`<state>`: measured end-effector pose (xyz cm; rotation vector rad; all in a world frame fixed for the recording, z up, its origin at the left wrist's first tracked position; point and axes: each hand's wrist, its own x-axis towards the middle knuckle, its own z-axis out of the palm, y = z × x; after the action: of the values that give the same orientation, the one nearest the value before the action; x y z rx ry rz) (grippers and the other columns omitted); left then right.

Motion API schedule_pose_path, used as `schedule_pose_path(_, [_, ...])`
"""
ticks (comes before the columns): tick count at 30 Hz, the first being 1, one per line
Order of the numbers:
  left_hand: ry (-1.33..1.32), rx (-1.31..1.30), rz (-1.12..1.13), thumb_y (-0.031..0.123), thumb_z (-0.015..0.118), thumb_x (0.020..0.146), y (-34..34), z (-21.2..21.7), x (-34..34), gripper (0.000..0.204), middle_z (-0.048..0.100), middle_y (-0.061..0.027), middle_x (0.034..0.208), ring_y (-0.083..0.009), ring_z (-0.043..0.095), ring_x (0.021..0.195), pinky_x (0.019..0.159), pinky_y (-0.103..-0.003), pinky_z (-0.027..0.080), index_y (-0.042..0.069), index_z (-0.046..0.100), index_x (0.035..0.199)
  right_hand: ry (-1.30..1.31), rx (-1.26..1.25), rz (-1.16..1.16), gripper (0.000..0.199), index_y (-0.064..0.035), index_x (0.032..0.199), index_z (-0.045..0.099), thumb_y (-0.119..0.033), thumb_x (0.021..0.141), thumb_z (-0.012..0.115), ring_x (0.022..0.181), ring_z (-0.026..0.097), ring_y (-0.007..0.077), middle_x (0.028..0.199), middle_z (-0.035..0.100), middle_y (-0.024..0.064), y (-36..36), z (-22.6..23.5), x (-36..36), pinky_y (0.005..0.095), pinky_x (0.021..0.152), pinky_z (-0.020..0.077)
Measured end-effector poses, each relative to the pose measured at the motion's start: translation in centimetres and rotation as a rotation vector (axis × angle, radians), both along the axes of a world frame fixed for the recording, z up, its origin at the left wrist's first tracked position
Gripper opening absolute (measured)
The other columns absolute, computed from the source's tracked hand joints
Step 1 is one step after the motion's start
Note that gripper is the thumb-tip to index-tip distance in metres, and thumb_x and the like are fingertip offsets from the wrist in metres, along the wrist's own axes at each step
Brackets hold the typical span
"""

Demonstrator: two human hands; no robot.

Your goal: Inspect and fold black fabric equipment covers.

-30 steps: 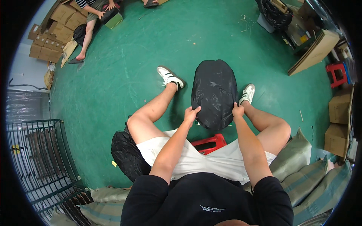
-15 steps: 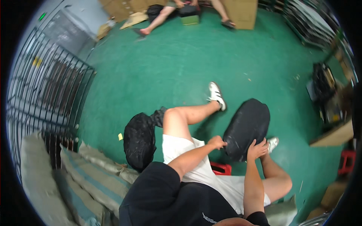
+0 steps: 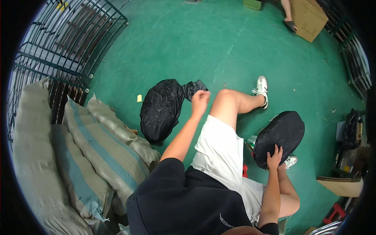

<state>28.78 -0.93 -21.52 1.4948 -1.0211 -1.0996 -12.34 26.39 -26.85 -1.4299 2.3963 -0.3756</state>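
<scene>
My left hand (image 3: 199,103) is raised beside my left knee, its fingers curled together; whatever they hold, if anything, cannot be made out. Behind it in view lies the gathered neck of a stuffed black plastic bag (image 3: 161,111) on the floor to my left. My right hand (image 3: 274,157) rests with fingers spread on the near side of an oblong black bundle (image 3: 282,135). This bundle stands between my legs, tilted to the right. Partly hidden at its left edge is a small green-and-white thing (image 3: 250,141).
Several grey-green woven sacks (image 3: 102,147) with blue stripes lean at my left. Behind them stands a dark metal rack (image 3: 84,41). A cardboard box (image 3: 307,19) and another person's foot (image 3: 290,26) are at the far right. A red stool (image 3: 334,213) sits at the lower right.
My left hand has left the bundle's end and swung up and left. My right hand stays on the bundle. The view has turned left, showing more of the sacks.
</scene>
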Motion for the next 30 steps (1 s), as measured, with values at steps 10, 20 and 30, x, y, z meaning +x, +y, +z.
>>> schedule_pose_path(10, [-0.343, 0.441, 0.004, 0.043, 0.072, 0.077, -5.2, -22.1, 8.1, 0.035, 0.071, -0.0089, 0.096, -0.0293, 0.062, 0.099, 0.090, -0.039, 0.046, 0.012, 0.072, 0.094, -0.425, 0.245, -0.068, 0.036, -0.0007, 0.119, 0.060, -0.006, 0.084, 0.065, 0.089, 0.065, 0.0204, 0.106, 0.066, 0.0130, 5.2, 9.1, -11.6, 0.0313, 0.078, 0.0519])
schedule_pose_path(20, [-0.620, 0.612, 0.135, 0.043, 0.076, 0.074, -8.2, -30.0, 12.3, 0.053, 0.067, -0.0187, 0.114, -0.0362, 0.062, 0.106, 0.096, -0.045, 0.045, 0.007, 0.070, 0.112, -0.208, 0.400, -0.452, 0.030, 0.0011, 0.110, 0.065, -0.011, 0.082, 0.067, 0.090, 0.069, 0.0277, 0.102, 0.070, 0.0192, 10.7, 11.8, -16.5, 0.0374, 0.082, 0.0533])
schedule_pose_path(30, [-0.202, 0.008, 0.200, 0.004, 0.077, 0.075, -13.0, -17.4, 7.0, 0.018, 0.072, -0.0066, 0.086, -0.0140, 0.065, 0.076, 0.073, -0.029, 0.052, 0.001, 0.073, 0.093, -0.319, 0.258, -0.302, 0.034, -0.0010, 0.110, 0.066, -0.018, 0.081, 0.068, 0.092, 0.068, 0.0326, 0.099, 0.069, 0.0211, 3.6, 12.4, -13.6, 0.0412, 0.084, 0.0524])
